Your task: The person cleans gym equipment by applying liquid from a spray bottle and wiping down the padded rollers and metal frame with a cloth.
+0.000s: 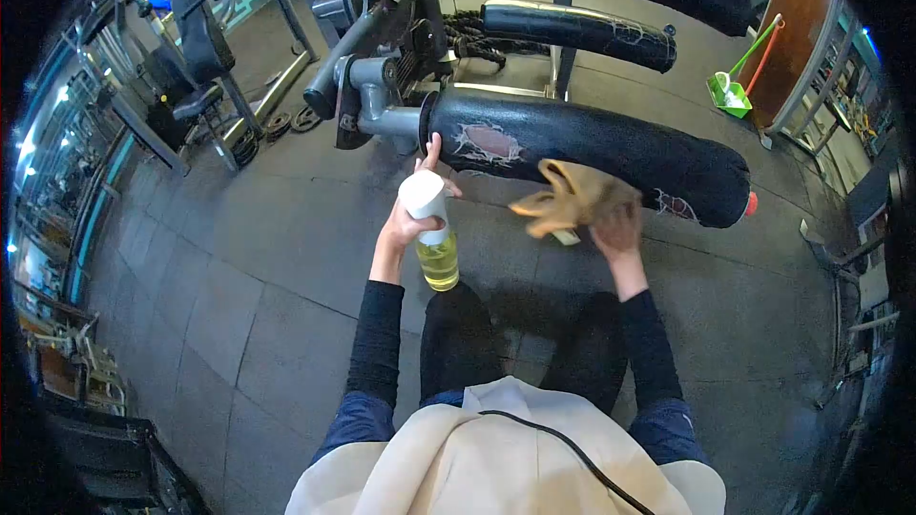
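Note:
My left hand (410, 219) is wrapped round a spray bottle (439, 262) with a white upper part and yellow-green liquid below. Some of its fingers stretch up beside the black roller pad. In my right hand (618, 224) is a tan cloth (571, 195), bunched up and slightly blurred, at the lower front edge of the pad. The thick black padded roller (592, 143) has torn patches in its cover. A small pale piece (566, 236) shows under the cloth; I cannot make out what it is.
Two more padded rollers (577, 30) of the machine extend behind. A green dustpan (729, 95) stands at the back right. At the left are a seated exercise machine (205, 52) and weight plates (277, 126). Dark floor tiles (210, 315) surround my legs.

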Demonstrator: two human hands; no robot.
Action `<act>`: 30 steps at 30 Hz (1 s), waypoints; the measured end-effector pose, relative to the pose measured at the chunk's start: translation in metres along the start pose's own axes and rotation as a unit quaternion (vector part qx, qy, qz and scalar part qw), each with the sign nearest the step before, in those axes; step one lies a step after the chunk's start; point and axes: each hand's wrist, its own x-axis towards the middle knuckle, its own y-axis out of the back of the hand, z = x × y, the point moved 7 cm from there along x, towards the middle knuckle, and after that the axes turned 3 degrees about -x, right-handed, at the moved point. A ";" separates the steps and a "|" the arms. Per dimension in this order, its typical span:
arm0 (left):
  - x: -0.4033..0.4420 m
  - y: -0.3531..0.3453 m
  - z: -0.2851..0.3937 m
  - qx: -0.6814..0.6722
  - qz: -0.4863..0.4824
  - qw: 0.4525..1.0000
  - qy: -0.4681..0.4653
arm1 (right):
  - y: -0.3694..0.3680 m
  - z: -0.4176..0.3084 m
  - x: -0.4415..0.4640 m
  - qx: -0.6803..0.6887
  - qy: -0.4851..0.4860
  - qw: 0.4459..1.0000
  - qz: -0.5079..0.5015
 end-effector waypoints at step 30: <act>-0.001 -0.008 -0.008 0.003 0.040 0.999 -0.006 | 0.045 -0.068 0.263 0.301 -0.095 0.919 -0.235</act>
